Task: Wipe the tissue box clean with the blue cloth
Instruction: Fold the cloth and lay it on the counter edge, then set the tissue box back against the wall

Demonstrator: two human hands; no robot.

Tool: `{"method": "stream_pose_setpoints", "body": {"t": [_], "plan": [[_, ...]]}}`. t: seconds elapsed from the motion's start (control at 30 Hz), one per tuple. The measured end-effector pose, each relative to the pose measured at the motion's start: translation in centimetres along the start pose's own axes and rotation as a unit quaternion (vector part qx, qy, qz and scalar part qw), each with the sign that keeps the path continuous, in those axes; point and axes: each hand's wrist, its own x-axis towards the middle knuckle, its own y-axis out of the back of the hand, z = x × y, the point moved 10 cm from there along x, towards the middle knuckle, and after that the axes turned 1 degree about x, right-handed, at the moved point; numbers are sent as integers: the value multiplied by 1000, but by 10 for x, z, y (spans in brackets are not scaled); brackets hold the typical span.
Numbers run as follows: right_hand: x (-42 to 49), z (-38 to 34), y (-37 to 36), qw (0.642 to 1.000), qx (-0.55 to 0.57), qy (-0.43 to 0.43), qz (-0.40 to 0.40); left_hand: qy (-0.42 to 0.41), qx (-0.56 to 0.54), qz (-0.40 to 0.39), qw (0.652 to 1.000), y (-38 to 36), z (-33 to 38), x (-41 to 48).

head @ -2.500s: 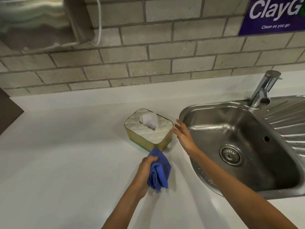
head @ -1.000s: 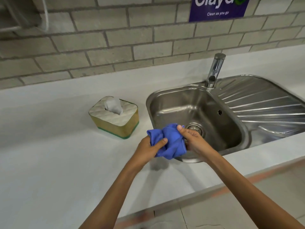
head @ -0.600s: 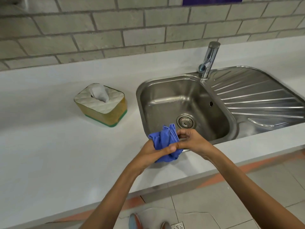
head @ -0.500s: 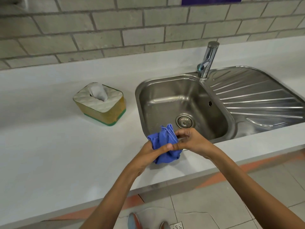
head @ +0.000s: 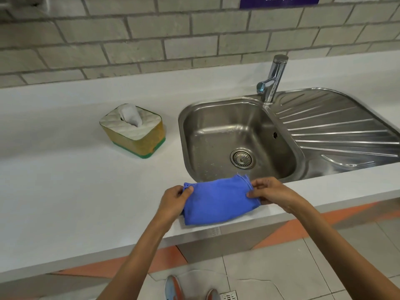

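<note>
Pinching the blue cloth (head: 216,202), your left hand (head: 173,201) and right hand (head: 270,193), tissue box (head: 133,131) well apart.

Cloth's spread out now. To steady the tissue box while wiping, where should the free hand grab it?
Grip the tissue box across its yellow side walls, coming down from above on the sink-facing end. The tissue sticks up from the quilted top's middle, so keep fingers off there; the flat sides look the firmer hold.

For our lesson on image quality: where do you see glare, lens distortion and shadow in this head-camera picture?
Head view: glare streaks the sink and tap; the wide lens bows the counter edge and brick lines; a soft shadow lies left of the tissue box; the cloth looks sharp.
</note>
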Motion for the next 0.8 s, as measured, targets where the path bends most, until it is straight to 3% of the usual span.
{"method": "stream_pose_setpoints", "body": {"t": [0.17,0.33,0.43,0.6,0.8], "plan": [[3,18,5,990,-123,-10,62,-42,129,94,986,6,-1,-1],[-1,13,10,956,-270,-13,113,-71,161,129,976,11,0,-2],[-2,1,17,936,-322,-6,144,-64,126,133,981,20,-5,0],[10,-46,0,946,-274,66,158,-24,-4,123,992,48,-9,12],[41,-115,-73,980,-93,152,83,-8,-122,131,984,112,-3,36]]}}
